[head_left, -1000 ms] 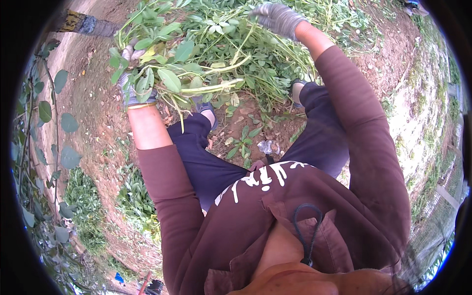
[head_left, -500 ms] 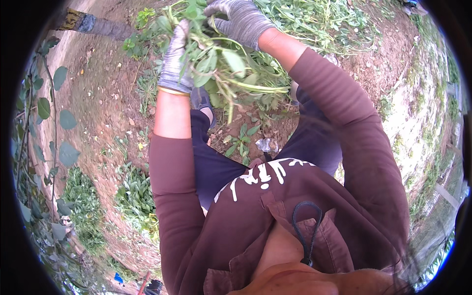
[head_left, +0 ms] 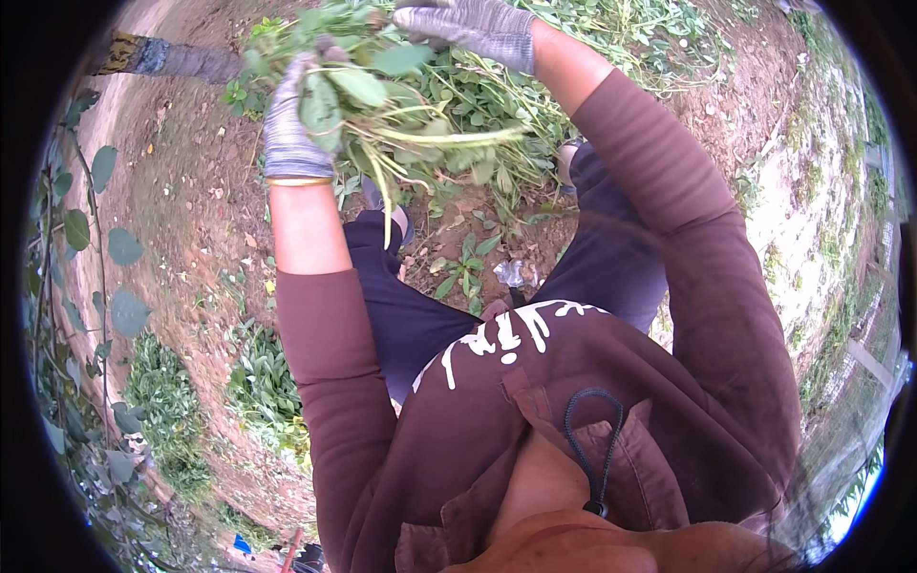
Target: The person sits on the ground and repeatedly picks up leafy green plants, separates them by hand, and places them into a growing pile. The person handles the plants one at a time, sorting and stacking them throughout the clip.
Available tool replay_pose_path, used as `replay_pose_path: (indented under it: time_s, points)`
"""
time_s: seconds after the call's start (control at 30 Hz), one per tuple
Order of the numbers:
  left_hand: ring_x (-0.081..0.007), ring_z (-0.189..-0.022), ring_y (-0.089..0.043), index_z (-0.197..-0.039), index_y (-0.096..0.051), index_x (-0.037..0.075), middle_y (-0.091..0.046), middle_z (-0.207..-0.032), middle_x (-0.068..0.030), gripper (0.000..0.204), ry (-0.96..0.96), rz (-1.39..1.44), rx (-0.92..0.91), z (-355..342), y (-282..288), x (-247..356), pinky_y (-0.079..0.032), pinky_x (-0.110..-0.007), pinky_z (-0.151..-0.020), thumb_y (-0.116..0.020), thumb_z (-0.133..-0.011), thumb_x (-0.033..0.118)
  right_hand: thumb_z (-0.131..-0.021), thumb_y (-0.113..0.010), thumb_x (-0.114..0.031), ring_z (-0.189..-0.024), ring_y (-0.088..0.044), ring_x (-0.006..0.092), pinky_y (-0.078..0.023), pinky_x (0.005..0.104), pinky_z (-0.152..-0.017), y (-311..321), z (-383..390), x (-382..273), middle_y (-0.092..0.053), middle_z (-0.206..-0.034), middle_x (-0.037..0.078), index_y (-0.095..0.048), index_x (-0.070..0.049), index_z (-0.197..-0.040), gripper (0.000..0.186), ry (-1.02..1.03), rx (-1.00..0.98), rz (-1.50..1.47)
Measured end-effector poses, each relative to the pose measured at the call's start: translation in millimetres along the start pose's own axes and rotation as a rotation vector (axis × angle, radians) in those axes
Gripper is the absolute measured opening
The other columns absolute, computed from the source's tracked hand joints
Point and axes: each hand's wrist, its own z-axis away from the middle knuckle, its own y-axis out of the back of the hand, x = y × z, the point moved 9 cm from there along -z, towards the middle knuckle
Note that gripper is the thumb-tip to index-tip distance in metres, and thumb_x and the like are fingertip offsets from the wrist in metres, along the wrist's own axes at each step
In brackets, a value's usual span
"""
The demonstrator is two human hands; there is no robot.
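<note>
Leafy bundle [head_left: 368, 100]: up off the ground, ahead of the left shin, pale stems pointing right, one bent down, leaves fanning over the knuckles. Left hand [head_left: 298, 124], in a grey knit glove, has its grip closed on the bundle near the leafy side; some fingers are lost behind foliage. Right hand [head_left: 478, 31], gloved alike, is over the greens at the upper edge; fingers partly hidden, so cannot tell whether that grip is apart or clamped on anything.

Handling, as I judge it: hold the stems firmly but without crushing; soft growth likely bruises. Gather the drooping stem in with the rest, or it may snag. Bring the right hand in along the stems, not across the leaves.

Beneath and beyond: heap of greens [head_left: 506, 95], tangled, so lift rather than drag. Farther out: small rooted plant [head_left: 468, 265] between the legs, clear plastic scrap [head_left: 511, 274] beside it; mind both underfoot.
</note>
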Motion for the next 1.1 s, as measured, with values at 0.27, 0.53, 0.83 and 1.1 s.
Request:
replay_pose_path:
  time_s: [0.27, 0.53, 0.83, 1.1]
  points:
    - [-0.0203, -0.086, -0.058, -0.092, -0.06, 0.01, -0.062, -0.088, -0.0056, 0.028, -0.277, -0.114, 0.282, 9, 28, 41, -0.047, -0.036, -0.079, -0.05, -0.089, 0.036, -0.073, -0.07, -0.042, -0.1, -0.058, 0.0317, -0.046, 0.0357, -0.086, -116, 51, 7, -0.06, -0.109, 0.021, -0.042, 0.003, -0.125, 0.075, -0.104, -0.386, 0.117]
    - [-0.0182, -0.065, -0.051, -0.073, -0.052, 0.01, -0.053, -0.068, -0.0027, 0.03, -0.343, 0.003, 0.334, 20, 41, 58, -0.045, -0.032, -0.066, -0.049, -0.091, 0.034, -0.079, -0.066, -0.042, -0.111, -0.052, 0.0255, -0.041, 0.0337, -0.097, -71, 21, 23, -0.052, -0.122, 0.019, -0.042, 0.003, -0.128, 0.071, -0.02, -0.506, 0.096]
    - [-0.0203, -0.065, -0.05, -0.072, -0.05, 0.009, -0.051, -0.066, -0.0041, 0.032, -0.426, 0.041, 0.456, 35, 53, 91, -0.046, -0.034, -0.066, -0.046, -0.092, 0.033, -0.088, -0.048, -0.022, -0.107, -0.054, 0.0313, -0.043, 0.0364, -0.094, -41, 58, 290, -0.054, -0.118, 0.017, -0.046, -0.009, -0.128, 0.042, -0.121, -0.996, 1.29]
    - [-0.0197, -0.069, -0.053, -0.076, -0.053, 0.009, -0.056, -0.072, -0.0038, 0.026, -0.481, 0.013, 0.562, 41, 82, 101, -0.045, -0.033, -0.069, -0.052, -0.089, 0.031, -0.09, -0.057, -0.029, -0.048, -0.047, 0.0116, -0.042, 0.031, -0.052, -9, 46, 248, -0.056, -0.056, 0.002, -0.065, -0.008, -0.078, 0.026, -0.769, -0.128, 0.059]
